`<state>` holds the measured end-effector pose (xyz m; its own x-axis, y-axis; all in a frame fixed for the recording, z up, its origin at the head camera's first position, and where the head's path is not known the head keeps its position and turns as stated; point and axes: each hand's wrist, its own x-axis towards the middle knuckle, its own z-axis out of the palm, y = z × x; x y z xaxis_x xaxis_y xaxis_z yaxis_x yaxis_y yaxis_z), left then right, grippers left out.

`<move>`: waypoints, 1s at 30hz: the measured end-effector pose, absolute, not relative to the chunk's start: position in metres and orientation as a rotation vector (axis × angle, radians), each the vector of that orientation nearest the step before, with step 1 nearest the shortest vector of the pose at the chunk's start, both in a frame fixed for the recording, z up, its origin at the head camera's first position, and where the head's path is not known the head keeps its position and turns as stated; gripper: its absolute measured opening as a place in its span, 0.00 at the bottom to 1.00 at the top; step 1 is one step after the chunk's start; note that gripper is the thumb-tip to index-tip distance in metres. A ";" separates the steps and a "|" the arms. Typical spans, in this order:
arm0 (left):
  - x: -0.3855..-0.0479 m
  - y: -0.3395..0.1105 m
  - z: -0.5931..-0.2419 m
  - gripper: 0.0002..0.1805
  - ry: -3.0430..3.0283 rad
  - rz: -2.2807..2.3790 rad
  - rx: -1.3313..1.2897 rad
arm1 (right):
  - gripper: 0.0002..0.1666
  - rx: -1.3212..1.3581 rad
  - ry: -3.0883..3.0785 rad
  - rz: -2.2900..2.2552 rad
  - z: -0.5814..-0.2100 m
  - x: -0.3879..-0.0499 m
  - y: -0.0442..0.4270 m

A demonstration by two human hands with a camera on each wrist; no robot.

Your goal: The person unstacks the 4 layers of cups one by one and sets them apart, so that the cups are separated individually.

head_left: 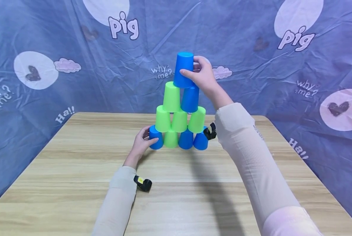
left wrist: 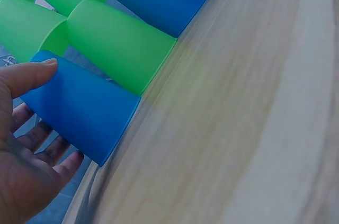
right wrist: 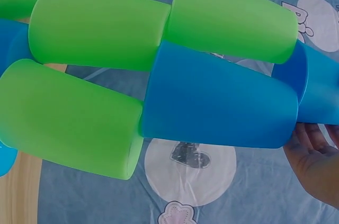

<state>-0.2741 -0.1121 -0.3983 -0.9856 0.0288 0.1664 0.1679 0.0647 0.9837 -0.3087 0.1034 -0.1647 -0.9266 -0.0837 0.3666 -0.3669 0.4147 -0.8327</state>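
Blue and green plastic cups stand upside down in a stacked pyramid. At the top, my right hand [head_left: 204, 74] holds a blue cup [head_left: 184, 64] between thumb and fingers, its rim at the tops of a green cup [head_left: 171, 98] and a blue cup [head_left: 190, 99]. In the right wrist view this top cup [right wrist: 322, 89] is cut off by the frame edge. Low on the left, my left hand [head_left: 141, 141] holds the end blue cup [head_left: 156, 135] of the bottom row. Its thumb lies on one side of that cup [left wrist: 85, 107], the fingers around the other.
Three green cups, one of them the middle cup [head_left: 179, 121], form the row above the bottom one. Everything stands on a wood-grain table [head_left: 170, 196]. Behind hangs a blue printed cloth [head_left: 240, 39]. Black wrist cameras sit on both sleeves, the right one [head_left: 210, 131] close to the pyramid.
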 end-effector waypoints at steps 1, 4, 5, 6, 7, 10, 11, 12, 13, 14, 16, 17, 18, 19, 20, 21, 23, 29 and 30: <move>-0.274 -0.112 -0.398 0.31 -2.216 -2.073 -0.200 | 0.34 0.391 -2.404 1.523 -0.164 -0.308 0.104; -0.274 -0.112 -0.398 0.31 -2.226 -2.070 -0.194 | 0.35 0.377 -2.399 1.547 -0.162 -0.307 0.104; -0.274 -0.111 -0.397 0.31 -2.227 -2.068 -0.194 | 0.35 0.370 -2.399 1.552 -0.161 -0.307 0.104; -0.275 -0.111 -0.397 0.31 -2.229 -2.066 -0.193 | 0.35 0.366 -2.398 1.553 -0.160 -0.306 0.105; -0.275 -0.111 -0.397 0.31 -2.229 -2.065 -0.190 | 0.35 0.364 -2.396 1.558 -0.159 -0.306 0.105; -0.275 -0.110 -0.395 0.31 -2.231 -2.062 -0.199 | 0.35 0.365 -2.381 1.564 -0.157 -0.303 0.106; -0.275 -0.110 -0.395 0.31 -2.233 -2.063 -0.199 | 0.35 0.369 -2.373 1.565 -0.156 -0.302 0.107; -0.274 -0.110 -0.395 0.32 -2.237 -2.062 -0.198 | 0.35 0.376 -2.365 1.563 -0.155 -0.301 0.108; -0.274 -0.110 -0.394 0.32 -2.241 -2.062 -0.196 | 0.35 0.383 -2.353 1.573 -0.155 -0.301 0.109; -0.272 -0.110 -0.392 0.32 -2.242 -2.066 -0.188 | 0.34 0.391 -2.341 1.576 -0.154 -0.300 0.110; -0.268 -0.109 -0.387 0.32 -2.240 -2.072 -0.179 | 0.34 0.399 -2.325 1.576 -0.153 -0.299 0.112; -0.266 -0.108 -0.384 0.31 -2.238 -2.075 -0.173 | 0.34 0.405 -2.314 1.578 -0.152 -0.298 0.114; -0.264 -0.108 -0.381 0.31 -2.236 -2.077 -0.168 | 0.34 0.412 -2.301 1.587 -0.151 -0.297 0.115; -0.262 -0.108 -0.378 0.30 -2.232 -2.080 -0.163 | 0.34 0.415 -2.291 1.593 -0.151 -0.297 0.117; -0.261 -0.107 -0.376 0.30 -2.227 -2.085 -0.160 | 0.33 0.417 -2.285 1.589 -0.151 -0.296 0.119; -0.261 -0.107 -0.376 0.30 -2.223 -2.087 -0.163 | 0.33 0.422 -2.275 1.589 -0.151 -0.295 0.122; -0.263 -0.108 -0.378 0.30 -2.221 -2.093 -0.163 | 0.33 0.442 -2.249 1.593 -0.151 -0.292 0.128; -0.273 -0.110 -0.394 0.30 -2.236 -2.066 -0.160 | 0.31 0.476 -2.175 1.562 -0.157 -0.280 0.155; -0.274 -0.110 -0.395 0.30 -2.238 -2.057 -0.160 | 0.31 0.467 -2.169 1.548 -0.159 -0.279 0.160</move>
